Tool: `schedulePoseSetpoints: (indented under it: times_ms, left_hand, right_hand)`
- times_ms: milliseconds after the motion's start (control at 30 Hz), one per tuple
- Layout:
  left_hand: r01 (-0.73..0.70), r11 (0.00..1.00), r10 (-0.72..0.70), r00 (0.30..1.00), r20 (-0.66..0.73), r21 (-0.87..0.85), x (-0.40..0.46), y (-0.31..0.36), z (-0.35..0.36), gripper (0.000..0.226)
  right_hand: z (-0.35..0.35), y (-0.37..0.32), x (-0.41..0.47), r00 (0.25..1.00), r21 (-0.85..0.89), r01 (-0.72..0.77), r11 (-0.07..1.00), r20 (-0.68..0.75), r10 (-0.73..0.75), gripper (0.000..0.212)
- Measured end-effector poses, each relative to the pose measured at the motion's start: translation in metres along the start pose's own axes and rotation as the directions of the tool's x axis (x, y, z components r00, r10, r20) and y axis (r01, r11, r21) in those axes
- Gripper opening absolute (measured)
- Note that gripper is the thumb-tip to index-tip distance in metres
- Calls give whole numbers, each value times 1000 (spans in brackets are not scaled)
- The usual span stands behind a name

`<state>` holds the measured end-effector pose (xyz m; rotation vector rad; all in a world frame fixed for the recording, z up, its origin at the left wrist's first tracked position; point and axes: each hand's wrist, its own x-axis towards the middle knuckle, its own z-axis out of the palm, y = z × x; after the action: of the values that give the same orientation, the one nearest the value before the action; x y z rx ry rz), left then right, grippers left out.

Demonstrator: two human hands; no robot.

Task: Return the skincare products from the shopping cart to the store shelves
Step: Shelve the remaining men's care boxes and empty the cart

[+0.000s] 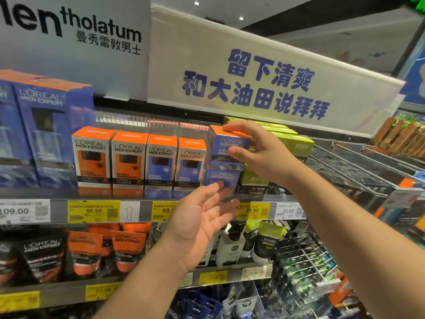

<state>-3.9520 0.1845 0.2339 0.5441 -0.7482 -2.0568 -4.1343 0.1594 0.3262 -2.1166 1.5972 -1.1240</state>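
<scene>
Fingers [232, 128] and thumb of the right hand [259, 153] pinch a blue box [226, 146] with an orange top, fingers on its lid, thumb on its front face. The box sits tilted on a second blue box [220, 178] on the shelf [138, 210], just right of a row of four boxes [138, 162]. Below the blue box, the left hand [202, 217] hovers palm-up, fingers straight and spread, holding nothing, its fingertips in front of the second box. Green boxes [294, 143] stand just right of the blue box; yellow price tags [94, 210] line the shelf edge beneath.
</scene>
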Motion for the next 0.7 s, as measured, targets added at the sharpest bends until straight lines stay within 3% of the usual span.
schedulePoseSetpoints:
  times_ms: [133,400,567,700]
  left_hand:
    - [-1,1000,1,1000,5,7,-1,0,-1,31]
    - [3,999,-3,1000,11,35,-1,0,-2,30]
    - [-9,996,7,1000,20,85,-2,-3,-2,30]
    - [-8,985,-7,997,81,175,-3,-15,3,31]
  right_hand:
    - [2,2,0,995,-199,51,979,-72,-66,45]
    - [8,2,-5,994,-193,50,980,-90,-68,48]
    - [13,5,-21,963,14,35,999,-267,-30,49]
    - [17,7,-60,890,85,38,996,-456,5,43]
